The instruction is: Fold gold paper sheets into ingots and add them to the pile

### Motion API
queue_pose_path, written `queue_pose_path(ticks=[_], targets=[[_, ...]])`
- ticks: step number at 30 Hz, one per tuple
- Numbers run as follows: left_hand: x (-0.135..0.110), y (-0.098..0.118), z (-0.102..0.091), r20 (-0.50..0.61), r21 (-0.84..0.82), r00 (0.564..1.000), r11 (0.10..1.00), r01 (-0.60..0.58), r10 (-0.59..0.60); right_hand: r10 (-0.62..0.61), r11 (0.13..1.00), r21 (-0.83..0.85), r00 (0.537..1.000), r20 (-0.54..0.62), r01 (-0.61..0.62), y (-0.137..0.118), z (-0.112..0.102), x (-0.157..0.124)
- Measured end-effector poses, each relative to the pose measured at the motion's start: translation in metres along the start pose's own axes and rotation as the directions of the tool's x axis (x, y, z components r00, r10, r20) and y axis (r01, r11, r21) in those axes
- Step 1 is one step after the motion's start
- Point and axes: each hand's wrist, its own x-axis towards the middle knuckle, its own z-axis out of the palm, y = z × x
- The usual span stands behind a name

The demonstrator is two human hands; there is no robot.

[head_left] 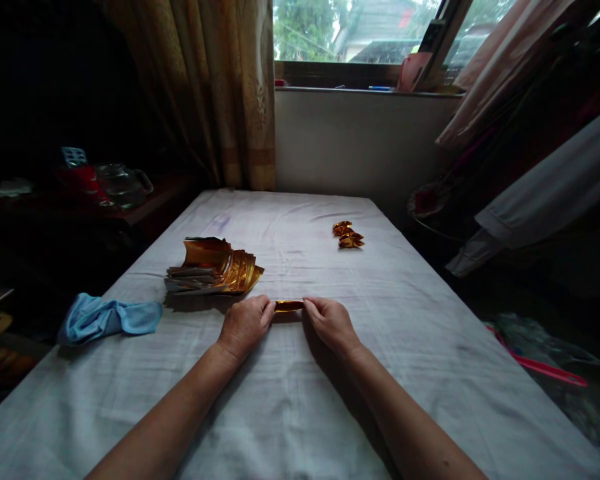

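Note:
Between my two hands a narrow folded strip of gold foil paper [289, 306] stretches just above the white cloth. My left hand [247, 323] pinches its left end with closed fingers. The right end is gripped between the thumb and fingers of my right hand [331, 325]. Left of my hands lies a curled stack of gold foil sheets [215, 267], with grey edges showing. Farther off to the right sit several small folded gold foil pieces [350, 238], close together.
A white cloth [290, 413] covers the table. A crumpled light blue cloth [110, 319] lies at its left edge. On a dark side table stands a glass jug [123, 185]. Clothes [545, 193] hang at the right, near a red-rimmed item [545, 369] below table height.

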Motion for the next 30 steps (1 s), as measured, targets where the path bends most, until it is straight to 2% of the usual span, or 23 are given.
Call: queue_pose_path(ticks=[5,11,24,30], targets=[[-0.002,-0.002,0.008,-0.011,0.021,1.0,1.0,-0.009,0.009,-0.078,0.976,-0.203,0.997,-0.014,0.073,0.0,-0.003,-0.006],[-0.002,-0.003,0.016,-0.034,0.05,0.999,0.998,-0.034,0.036,-0.163,0.944,-0.292,0.987,-0.001,0.156,0.0,0.003,-0.008],[-0.001,-0.003,0.022,-0.067,0.06,0.995,0.996,-0.067,0.071,-0.237,0.937,-0.274,0.971,-0.042,0.217,0.002,0.004,-0.01],[-0.002,-0.007,0.023,-0.07,0.041,0.994,0.996,-0.084,0.087,-0.274,0.941,-0.21,0.962,-0.005,0.267,0.003,0.004,-0.011]])
